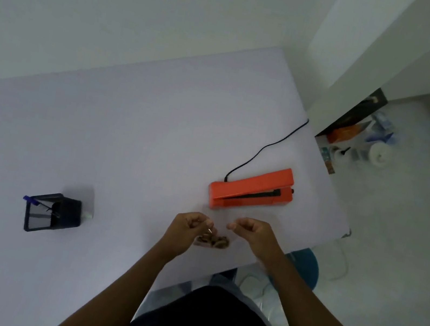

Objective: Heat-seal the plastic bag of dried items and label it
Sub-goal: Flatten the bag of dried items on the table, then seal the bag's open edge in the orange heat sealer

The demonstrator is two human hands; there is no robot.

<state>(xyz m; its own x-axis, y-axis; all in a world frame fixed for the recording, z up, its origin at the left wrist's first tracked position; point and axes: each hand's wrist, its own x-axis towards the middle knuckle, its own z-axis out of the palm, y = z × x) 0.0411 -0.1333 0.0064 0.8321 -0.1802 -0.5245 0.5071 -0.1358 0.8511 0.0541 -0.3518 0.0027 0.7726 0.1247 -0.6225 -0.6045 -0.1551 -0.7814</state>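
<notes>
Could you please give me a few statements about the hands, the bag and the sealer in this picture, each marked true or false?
1. Both hands, the left hand and the right hand, pinch the clear plastic bag of dried items. True.
2. The bag's edge is clamped inside the orange heat sealer. False: the bag is held nearer the person, apart from the sealer.
3. A black cord runs from the sealer toward the far edge of the table. True.
4. The dark pen holder stands to the right of the sealer. False: it stands well to the left of it.
5. The sealer's arm is pressed fully down. False: it is raised, with a gap showing.
</notes>
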